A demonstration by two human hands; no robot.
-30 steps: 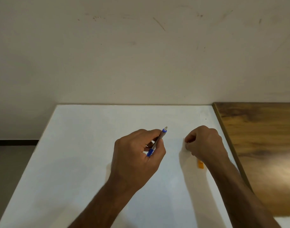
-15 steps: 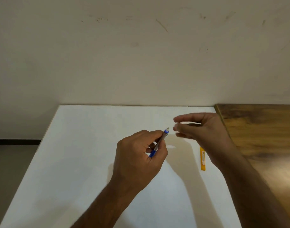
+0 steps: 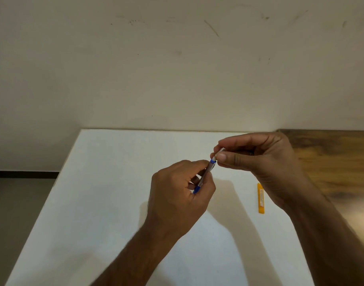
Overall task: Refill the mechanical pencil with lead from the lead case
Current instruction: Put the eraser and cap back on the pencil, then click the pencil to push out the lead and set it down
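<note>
Hands met above a white table (image 3: 106, 203), both raised off its surface. The left hand (image 3: 177, 195) was curled shut around a mechanical pencil (image 3: 206, 174), the barrel slanting up and to the right, with the blue grip end showing between thumb and fingers at the lower left and a blue collar at the upper end. The right hand (image 3: 265, 162) came in from the right with its thumb and forefinger pinched together on a small pale cap (image 3: 219, 151) at the pencil's top end; whether that cap was seated on the pencil or already lifted clear of it could not be told, since the fingertips covered the joint. The remaining fingers of the right hand were folded loosely into the palm.

Lead case (image 3: 261, 198), a slim orange-yellow stick with a printed label along its length, lay flat on the table just beside the right wrist, near the table's right edge, with its long axis running roughly away from the person. Neither hand touched it, and whether it was open or closed could not be made out. Both forearms cast soft shadows across the tabletop. To the right of the white table stood a wooden surface (image 3: 331, 162) with dark grain, set against it. A plain cream wall (image 3: 177, 69), marked with a few scuffs, rose behind both
</note>
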